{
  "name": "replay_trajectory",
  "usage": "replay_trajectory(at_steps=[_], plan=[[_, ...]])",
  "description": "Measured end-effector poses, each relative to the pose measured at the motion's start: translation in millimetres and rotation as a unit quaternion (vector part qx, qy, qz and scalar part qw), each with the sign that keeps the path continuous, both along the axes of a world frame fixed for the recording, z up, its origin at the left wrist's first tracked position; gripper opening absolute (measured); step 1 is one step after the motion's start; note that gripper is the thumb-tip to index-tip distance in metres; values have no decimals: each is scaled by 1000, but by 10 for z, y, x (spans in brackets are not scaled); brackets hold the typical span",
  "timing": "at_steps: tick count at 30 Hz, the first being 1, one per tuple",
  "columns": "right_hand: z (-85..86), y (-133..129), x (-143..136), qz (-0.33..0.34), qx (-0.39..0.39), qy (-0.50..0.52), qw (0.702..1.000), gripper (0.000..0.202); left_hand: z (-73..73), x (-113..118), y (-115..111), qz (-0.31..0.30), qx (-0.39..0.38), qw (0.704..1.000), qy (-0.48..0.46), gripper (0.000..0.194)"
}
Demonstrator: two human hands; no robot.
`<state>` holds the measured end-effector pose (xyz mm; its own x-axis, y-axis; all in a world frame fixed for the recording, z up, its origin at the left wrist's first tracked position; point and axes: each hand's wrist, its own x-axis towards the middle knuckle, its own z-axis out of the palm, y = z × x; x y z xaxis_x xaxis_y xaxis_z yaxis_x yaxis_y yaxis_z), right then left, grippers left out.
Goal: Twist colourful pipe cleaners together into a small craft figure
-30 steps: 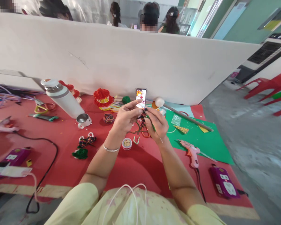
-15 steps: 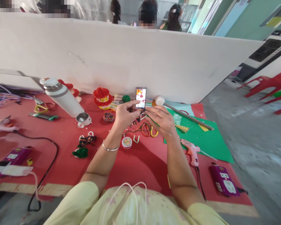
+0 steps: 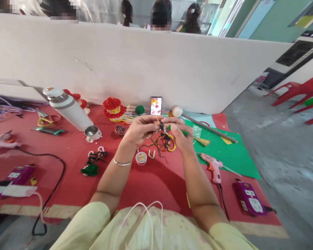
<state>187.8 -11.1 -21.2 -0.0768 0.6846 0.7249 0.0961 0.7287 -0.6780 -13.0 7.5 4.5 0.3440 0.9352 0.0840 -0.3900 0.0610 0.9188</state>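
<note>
Bare red bench (image 3: 148, 187) stretches from the spool (image 3: 141, 158) toward the person, leaving a low passage between the forearms (image 3: 198, 184). Just beyond the spool, the left hand (image 3: 137, 131), right hand (image 3: 182, 139), scissors (image 3: 173, 143) and yarn (image 3: 167, 137) crowd the way; farther beyond, a phone (image 3: 155, 106) and a tall white board (image 3: 146, 66) close it off. Left of the spool, a bottle (image 3: 73, 109) and cup (image 3: 92, 133) stand as obstacles, and a black cord (image 3: 64, 171) loops across farther left. Right of the spool, past the forearm, a glue gun (image 3: 215, 169) and power box (image 3: 250, 201) obstruct.
</note>
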Motion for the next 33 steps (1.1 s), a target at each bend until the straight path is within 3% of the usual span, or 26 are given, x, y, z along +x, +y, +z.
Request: replay_trajectory(at_steps=[4,8,13,17,20,27,33], plan=[[25,-74,-145,-78,29,-61,995,22,-17,93,-5,111,40,993,0,34],[21,-123,-200,-141,55,-61,987,24,4,142,-17,134,48,989,-26,32],[-129,-73,-229,-184,139,-79,970,28,8,218,-47,164,28,985,-50,34],[-221,-45,-230,-200,189,-91,957,42,-17,249,-73,108,-73,988,-80,35],[-187,-48,-192,-188,207,-84,956,44,-9,218,-84,67,-119,986,-95,37],[91,-42,110,-77,166,-159,970,30,123,-25,-48,-10,-76,997,-14,26],[126,-64,191,-43,140,-175,974,28,195,-174,-8,-47,-72,995,51,21]])
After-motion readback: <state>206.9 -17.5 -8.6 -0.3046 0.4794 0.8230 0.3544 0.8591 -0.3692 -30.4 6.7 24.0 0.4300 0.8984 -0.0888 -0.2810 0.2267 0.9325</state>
